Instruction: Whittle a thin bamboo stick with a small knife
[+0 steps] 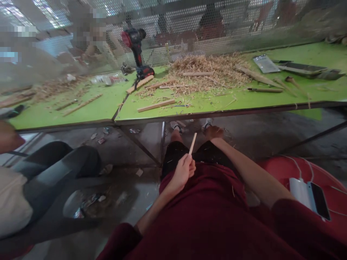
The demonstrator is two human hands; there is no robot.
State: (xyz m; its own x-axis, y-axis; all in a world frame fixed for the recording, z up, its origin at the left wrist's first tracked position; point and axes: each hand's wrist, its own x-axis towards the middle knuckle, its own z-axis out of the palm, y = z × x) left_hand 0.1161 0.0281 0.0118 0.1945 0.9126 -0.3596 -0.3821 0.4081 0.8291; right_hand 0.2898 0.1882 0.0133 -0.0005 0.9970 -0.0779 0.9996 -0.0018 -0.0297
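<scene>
My left hand [184, 169] is closed around the lower end of a short, pale wooden stick [193, 143], held upright above my lap. My right hand [215, 133] is down by my right knee, below the table edge. It is dim and smeared there, so its fingers cannot be made out. On the green table [127, 115] ahead lie a squared wooden strip [156, 105] and a heap of wood shavings [206, 65]. A slim dark-handled tool [265, 90] rests to the right of the shavings.
A cordless drill [137, 54] stands at the back of the table, before a perforated metal screen [179, 32]. To my right, a red stool [273, 169] bears a phone [320, 200] and a white power bank [299, 193] with cables. Another person's legs [62, 166] are on my left.
</scene>
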